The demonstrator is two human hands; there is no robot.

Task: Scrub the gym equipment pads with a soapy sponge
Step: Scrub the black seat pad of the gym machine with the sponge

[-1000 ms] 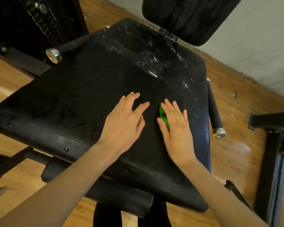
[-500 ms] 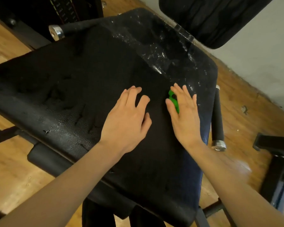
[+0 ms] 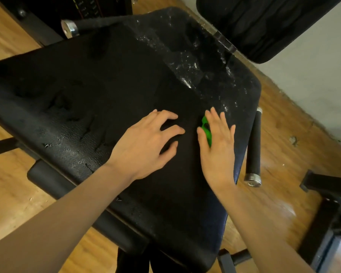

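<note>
While the right hand [image 3: 218, 143] presses a green sponge [image 3: 206, 129] flat under straight fingers near the seat pad's [image 3: 110, 91] right edge, the left hand [image 3: 146, 144] braces alongside, fingers spread; firm overlapping strokes toward the dry near-left area should serve best.

Two bare forearms reach forward; the left hand [image 3: 146, 142] lies with fingers spread, the right hand [image 3: 217, 142] flat, fingers straight.

Your right hand [image 3: 217, 142] pressed the green sponge [image 3: 206, 129] flat on the black seat pad [image 3: 106, 91] at frame centre; your left hand [image 3: 146, 142] rested beside it, fingers spread.
</note>
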